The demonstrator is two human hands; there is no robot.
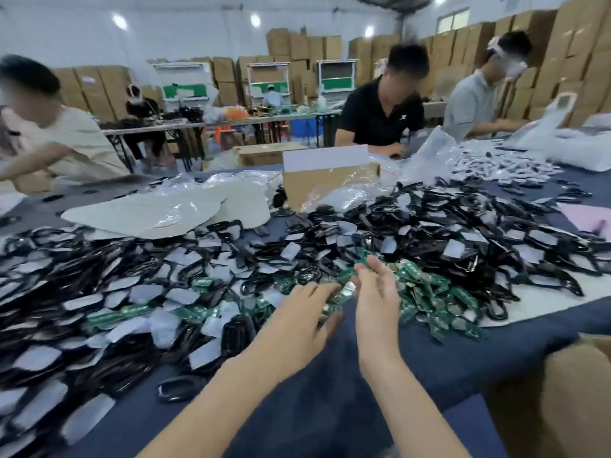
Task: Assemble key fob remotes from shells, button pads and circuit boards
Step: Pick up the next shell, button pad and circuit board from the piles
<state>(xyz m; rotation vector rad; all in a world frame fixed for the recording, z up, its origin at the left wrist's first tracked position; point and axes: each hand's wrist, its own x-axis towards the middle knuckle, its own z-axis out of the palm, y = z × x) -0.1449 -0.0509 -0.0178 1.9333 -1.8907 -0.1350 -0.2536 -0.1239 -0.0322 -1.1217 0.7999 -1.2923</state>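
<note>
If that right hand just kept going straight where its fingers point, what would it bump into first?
Most likely the green circuit boards just past the fingers of the right hand; black shells are piled beyond. Depth is hard to judge.

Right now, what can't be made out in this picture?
Head view only:
left hand: motion blur hides whether its fingertips grip anything.
circuit boards: too small to read their parts.
cardboard box: cut off by the right edge.
tabletop box: its wall hides the inside.
</note>
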